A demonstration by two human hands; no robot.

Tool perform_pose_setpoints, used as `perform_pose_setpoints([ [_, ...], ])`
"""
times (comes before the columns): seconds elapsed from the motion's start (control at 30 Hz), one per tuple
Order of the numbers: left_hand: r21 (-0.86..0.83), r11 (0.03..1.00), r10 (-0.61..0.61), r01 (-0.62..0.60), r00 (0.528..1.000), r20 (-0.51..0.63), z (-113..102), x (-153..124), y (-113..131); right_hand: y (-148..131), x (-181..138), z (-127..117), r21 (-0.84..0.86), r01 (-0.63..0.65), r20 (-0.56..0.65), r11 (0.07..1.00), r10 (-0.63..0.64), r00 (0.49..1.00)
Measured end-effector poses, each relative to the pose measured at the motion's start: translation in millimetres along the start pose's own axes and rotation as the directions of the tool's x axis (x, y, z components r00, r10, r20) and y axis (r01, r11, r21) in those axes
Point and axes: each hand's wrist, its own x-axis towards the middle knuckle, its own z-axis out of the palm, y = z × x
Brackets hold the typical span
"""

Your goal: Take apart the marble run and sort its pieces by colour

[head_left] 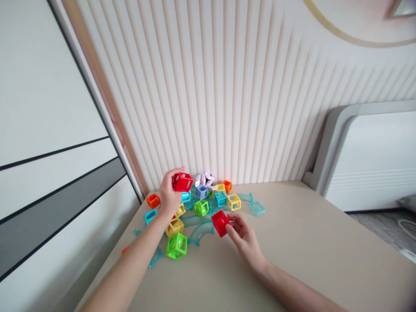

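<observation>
My left hand [169,190] grips a red hollow cube block [183,182], raised above the pile near the wall. Another red hollow cube [220,223] is pinched between the thumb and fingers of my right hand [242,234], tilted over the front of the pile. A bright green cube [177,246] lies below my left wrist, with a yellow cube [174,227] just behind it. Between my hands sit a second green cube [201,208] and a curved clear-blue track piece [200,233]. My left forearm covers part of the pile.
Orange [153,200], blue [220,199] and yellow cubes [234,202] lie about the beige table [292,242]. Small pale purple pieces [204,179] rest by the ribbed wall [227,108]. A round clear-blue piece [257,209] is at right. A white cabinet [58,173] borders the left.
</observation>
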Motion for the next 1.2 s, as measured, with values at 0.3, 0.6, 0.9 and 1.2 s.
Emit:
perform_pose_setpoints([
  [0.3,0.067,0.987,0.138,-0.147,0.983,0.123,8.8,-84.2,59.2,-7.1,7.3,-4.0,0.212,-0.074,-0.101,0.974,0.097,0.99],
  [0.6,0.094,0.956,0.235,-0.276,0.919,0.316,23.3,-123.6,62.9,-10.5,4.3,8.2,0.305,-0.088,-0.008,0.948,0.095,0.995],
  [0.9,0.113,0.968,0.184,-0.223,0.942,0.281,28.4,-127.1,61.4,-5.4,-1.6,17.5,0.314,-0.146,0.108,0.938,0.118,0.987],
  [1.2,0.049,0.998,0.017,-0.031,0.965,0.261,19.6,-121.2,59.6,-5.1,-6.2,15.2,0.295,-0.236,0.252,0.926,0.163,0.954],
])
